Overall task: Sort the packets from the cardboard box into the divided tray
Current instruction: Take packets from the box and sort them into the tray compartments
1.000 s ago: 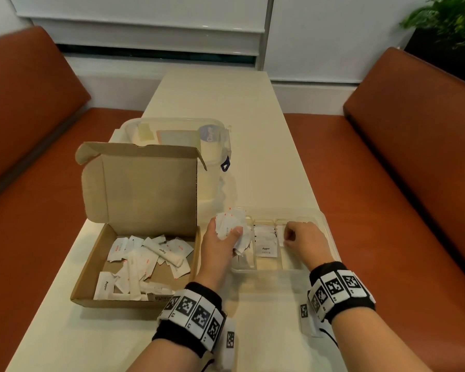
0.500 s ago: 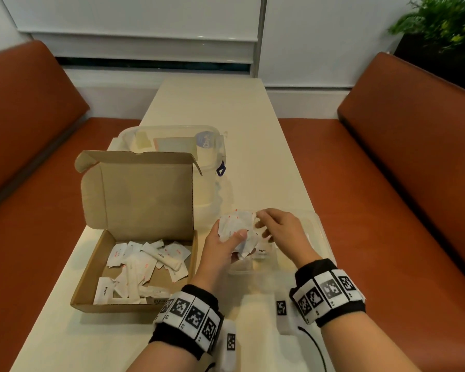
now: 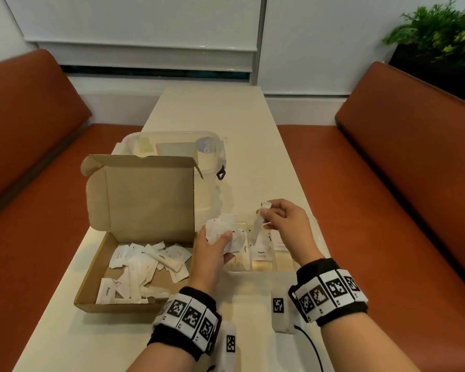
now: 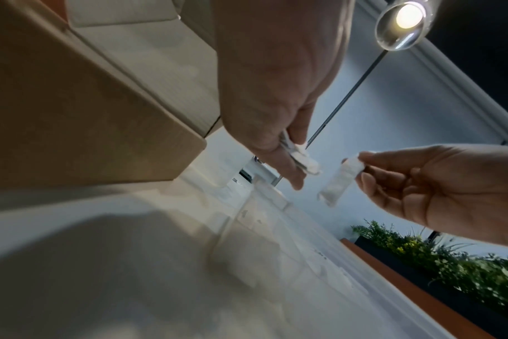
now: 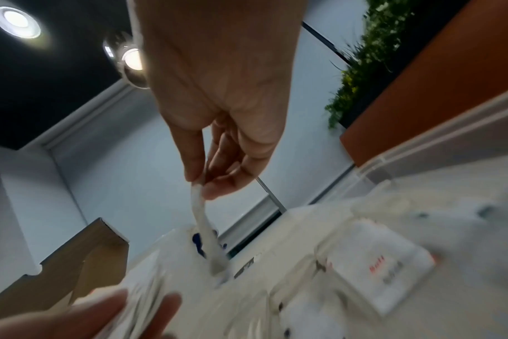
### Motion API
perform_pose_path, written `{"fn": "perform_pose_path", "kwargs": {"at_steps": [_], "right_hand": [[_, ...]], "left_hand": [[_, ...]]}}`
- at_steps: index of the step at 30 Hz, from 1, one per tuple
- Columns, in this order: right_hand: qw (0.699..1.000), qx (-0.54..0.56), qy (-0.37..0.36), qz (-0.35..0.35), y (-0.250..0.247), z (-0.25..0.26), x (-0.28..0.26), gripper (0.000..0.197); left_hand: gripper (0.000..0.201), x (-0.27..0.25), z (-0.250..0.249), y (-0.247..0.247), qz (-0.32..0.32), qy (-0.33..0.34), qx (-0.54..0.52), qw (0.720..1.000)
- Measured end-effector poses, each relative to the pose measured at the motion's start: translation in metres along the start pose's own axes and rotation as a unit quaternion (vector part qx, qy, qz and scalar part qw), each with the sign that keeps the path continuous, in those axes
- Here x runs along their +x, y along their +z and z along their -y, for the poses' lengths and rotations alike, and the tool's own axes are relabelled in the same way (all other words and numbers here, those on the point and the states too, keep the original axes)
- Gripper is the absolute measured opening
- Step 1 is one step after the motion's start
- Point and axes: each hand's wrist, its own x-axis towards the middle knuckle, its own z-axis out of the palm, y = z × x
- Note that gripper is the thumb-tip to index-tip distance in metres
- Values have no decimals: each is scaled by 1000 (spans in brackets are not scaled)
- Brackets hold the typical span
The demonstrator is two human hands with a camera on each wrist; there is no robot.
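An open cardboard box at the left holds several white packets. Just right of it lies the clear divided tray, with a few packets in its compartments. My left hand grips a bunch of packets over the tray's left end. My right hand pinches the top of a long white stick packet, which hangs above the tray's middle. The left wrist view shows the stick packet apart from the bunch. In the right wrist view the stick packet dangles from thumb and forefinger.
A clear lidded plastic container stands behind the box's raised lid. A small white marker block with a cable lies near my right wrist. Orange benches flank the narrow table; a plant is at the back right.
My right hand left the tray's compartments, reached the bunch in my left hand and came away holding a stick packet. The left hand kept its bunch and barely moved.
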Motion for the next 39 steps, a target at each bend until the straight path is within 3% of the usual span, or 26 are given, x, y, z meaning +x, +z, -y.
{"fn": "perform_pose_path", "kwargs": {"at_steps": [8, 14, 19, 21, 25, 32, 39], "right_hand": [[998, -44, -41, -16, -1, 13, 1, 6], [997, -47, -60, 16, 10, 15, -9, 6], [997, -24, -67, 25, 14, 20, -11, 12], [997, -17, -71, 22, 14, 21, -13, 1], [997, -35, -51, 35, 13, 13, -18, 28], [999, -12, -13, 48, 8, 6, -18, 29], [999, 14, -19, 45, 7, 2, -20, 26]], "left_hand": [[41, 2, 0, 1, -16, 15, 35, 999], [68, -8, -13, 10, 67, 56, 47, 995], [47, -8, -27, 18, 89, 47, 67, 993], [36, -7, -29, 19, 91, 31, 61, 993], [20, -6, -27, 19, 105, -6, 17, 994], [15, -4, -27, 15, 103, -32, -30, 994], [11, -4, -24, 12, 57, -20, -25, 998]]}}
